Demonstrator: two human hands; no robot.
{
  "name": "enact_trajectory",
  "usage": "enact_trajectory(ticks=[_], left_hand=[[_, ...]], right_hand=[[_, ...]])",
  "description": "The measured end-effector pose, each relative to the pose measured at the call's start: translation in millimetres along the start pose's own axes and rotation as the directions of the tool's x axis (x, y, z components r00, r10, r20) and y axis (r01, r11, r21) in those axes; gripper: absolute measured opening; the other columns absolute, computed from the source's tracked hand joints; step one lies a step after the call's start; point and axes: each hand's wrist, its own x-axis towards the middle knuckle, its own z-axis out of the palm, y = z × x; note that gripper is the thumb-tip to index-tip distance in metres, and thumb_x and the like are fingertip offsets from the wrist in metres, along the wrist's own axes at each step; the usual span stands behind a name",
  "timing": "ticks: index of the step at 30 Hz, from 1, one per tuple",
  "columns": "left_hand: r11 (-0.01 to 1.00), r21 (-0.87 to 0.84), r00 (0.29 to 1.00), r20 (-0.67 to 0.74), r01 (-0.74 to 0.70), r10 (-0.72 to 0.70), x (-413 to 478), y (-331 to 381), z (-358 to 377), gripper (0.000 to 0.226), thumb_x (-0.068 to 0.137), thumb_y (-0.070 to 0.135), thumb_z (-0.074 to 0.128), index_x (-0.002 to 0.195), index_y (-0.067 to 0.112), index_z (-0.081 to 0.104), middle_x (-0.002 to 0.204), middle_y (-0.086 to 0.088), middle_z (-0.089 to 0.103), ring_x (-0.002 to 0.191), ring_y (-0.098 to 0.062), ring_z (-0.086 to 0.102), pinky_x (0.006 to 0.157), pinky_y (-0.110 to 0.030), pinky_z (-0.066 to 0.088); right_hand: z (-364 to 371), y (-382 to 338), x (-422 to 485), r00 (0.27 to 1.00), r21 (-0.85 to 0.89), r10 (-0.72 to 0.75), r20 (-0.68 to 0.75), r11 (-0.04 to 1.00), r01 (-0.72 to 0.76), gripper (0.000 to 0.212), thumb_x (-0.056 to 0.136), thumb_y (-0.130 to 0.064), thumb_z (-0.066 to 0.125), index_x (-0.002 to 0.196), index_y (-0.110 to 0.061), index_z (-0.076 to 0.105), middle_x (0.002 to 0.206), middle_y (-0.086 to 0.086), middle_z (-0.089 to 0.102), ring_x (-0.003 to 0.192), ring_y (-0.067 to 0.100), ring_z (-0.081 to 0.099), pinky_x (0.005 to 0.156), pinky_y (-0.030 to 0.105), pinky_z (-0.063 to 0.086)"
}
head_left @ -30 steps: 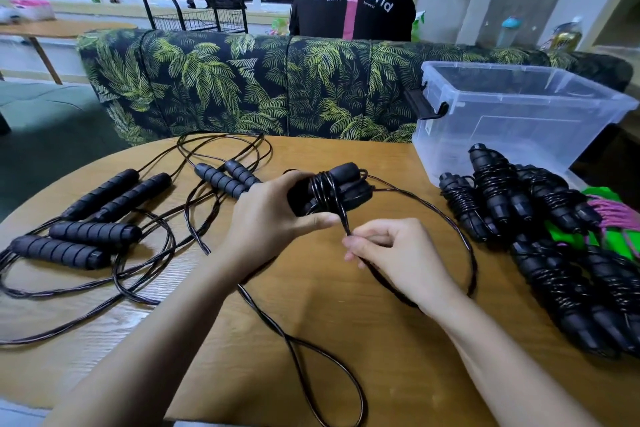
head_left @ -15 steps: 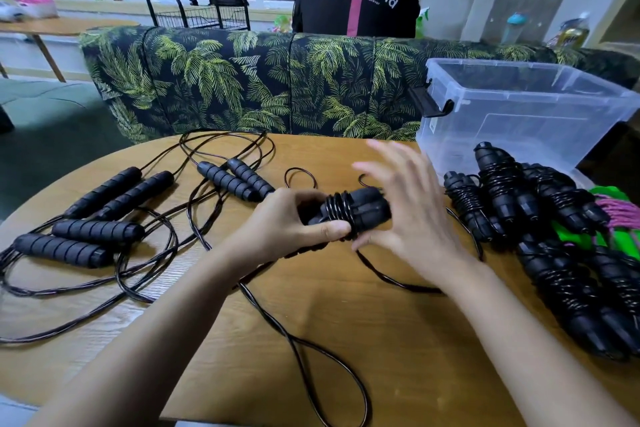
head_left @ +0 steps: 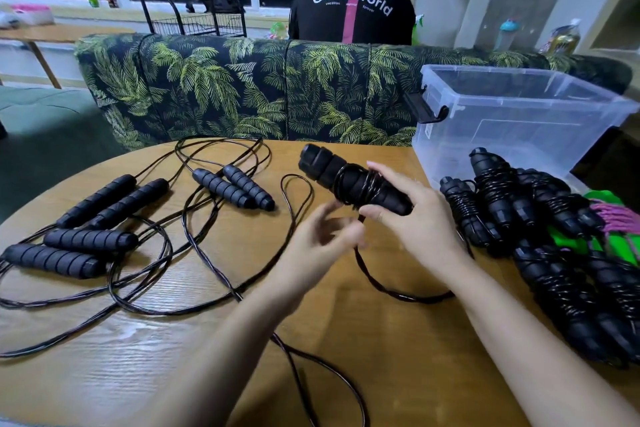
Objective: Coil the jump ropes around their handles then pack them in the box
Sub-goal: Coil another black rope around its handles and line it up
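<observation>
While the right hand [head_left: 412, 222] grips the paired black foam handles [head_left: 332, 166], thumb underneath and fingers curled over the top, the pair is held above the round wooden table [head_left: 381, 357]. The pair is tilted, with its free end pointing up and away from the person. Several turns of black cord [head_left: 360, 185] are wound around the handles just beside the gripping fingers. Below the grip, the unwound cord drops to the tabletop, loops toward the person and runs toward the near edge.

The left hand [head_left: 322, 239] sits just below and left of the grip, at the hanging cord. Motion blur obscures its fingers; it may be pinching the cord, but this cannot be confirmed.

Right of the grip, a pile of coiled jump ropes [head_left: 502, 204] lies on the table, the nearest one close to the right hand. A green and pink rope [head_left: 609, 218] lies at the far side of that pile. Beyond the grip and to its right, a clear plastic storage box [head_left: 519, 128] stands open-topped at the table edge.

Left of the grip, three uncoiled jump ropes [head_left: 232, 185] lie with their handles in side-by-side pairs and their cords loosely tangled. A palm-print sofa [head_left: 242, 87] stands beyond the table.
</observation>
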Motion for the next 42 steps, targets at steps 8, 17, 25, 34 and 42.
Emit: enact_trajectory(ticks=[8,17,25,34,42], left_hand=[[0.852,0.485,0.943,-0.143,-0.197,0.299,26,9,-8,0.061,0.084,0.033,0.072,0.138,0.012,0.055,0.081,0.010,0.067,0.063,-0.006,0.049,0.063,-0.029,0.048],[0.961,0.206,0.965,-0.148,-0.183,0.215,50,-6,-3,0.025,0.088,0.015,0.069,0.112,0.021,0.067,0.093,0.017,0.074,0.093,0.004,0.068,0.083,-0.016,0.051],[0.981,0.119,0.948,-0.265,-0.150,0.177,55,-27,0,0.027,0.073,0.025,0.081,0.097,0.028,0.069,0.077,0.010,0.076,0.080,-0.003,0.072,0.075,-0.017,0.053],[0.913,0.314,0.935,-0.154,-0.260,0.320,48,-36,-7,0.043,0.066,0.038,0.082,0.105,0.025,0.069,0.081,0.008,0.076,0.084,-0.007,0.072,0.088,-0.038,0.056],[0.870,0.340,0.923,-0.016,-0.357,0.385,44,-38,-10,0.053,0.075,0.029,0.076,0.125,0.026,0.059,0.095,0.015,0.075,0.100,-0.006,0.069,0.096,-0.036,0.053]], right_hand=[[0,14,-8,0.966,0.444,0.257,0.018,0.864,-0.238,0.045,0.079,-0.022,0.078,0.118,-0.035,0.059,0.103,-0.023,0.069,0.095,-0.013,0.063,0.080,0.008,0.046],[17,18,-23,0.878,0.655,0.437,0.193,0.609,-0.447,0.033,0.087,-0.042,0.061,0.114,-0.024,0.068,0.109,-0.006,0.074,0.109,0.014,0.067,0.094,0.032,0.053],[39,44,-27,0.967,0.277,0.252,-0.026,0.932,-0.235,0.049,0.101,-0.026,0.050,0.148,-0.035,0.039,0.136,-0.014,0.049,0.123,-0.004,0.047,0.100,0.010,0.036],[51,40,-43,0.975,-0.279,0.172,0.141,0.952,-0.127,0.110,0.082,-0.046,0.071,0.140,-0.064,-0.020,0.159,-0.008,0.009,0.130,0.031,0.047,0.096,0.043,0.048],[51,43,-45,0.997,-0.428,0.022,-0.074,0.902,-0.052,0.096,0.084,-0.040,0.073,0.154,-0.038,0.008,0.154,0.005,0.029,0.125,0.030,0.046,0.095,0.049,0.050]])
